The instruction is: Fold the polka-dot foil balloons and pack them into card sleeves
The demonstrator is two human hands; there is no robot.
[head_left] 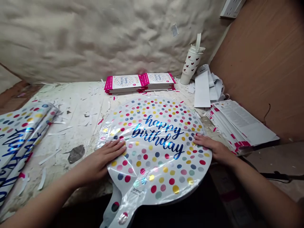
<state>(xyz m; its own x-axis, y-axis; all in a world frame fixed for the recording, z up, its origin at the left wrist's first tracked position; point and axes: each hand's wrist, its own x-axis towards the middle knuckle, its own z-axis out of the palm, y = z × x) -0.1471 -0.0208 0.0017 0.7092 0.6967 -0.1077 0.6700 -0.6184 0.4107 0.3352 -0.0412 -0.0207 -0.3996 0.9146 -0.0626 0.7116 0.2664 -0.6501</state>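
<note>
Near the front edge of the scarred white table (71, 107), I see a round white foil balloon (156, 164) with coloured polka dots and blue "happy birthday" lettering, lying flat with its neck hanging past the edge. My left hand (102, 160) and right hand (213, 148) rest open on opposite rims, fingers spread, gripping nothing. Flat palms seem best here, since even pressure should avoid creasing the foil. Toward the back edge sits a stack of pink-edged printed cards (140, 84), and a white heart-printed tumbler (191, 61) stands near the back right corner. Printed white sheets (242, 123) pile at the right edge, while folded dotted foil balloons (21, 139) crowd the left, closest to my left forearm.
</note>
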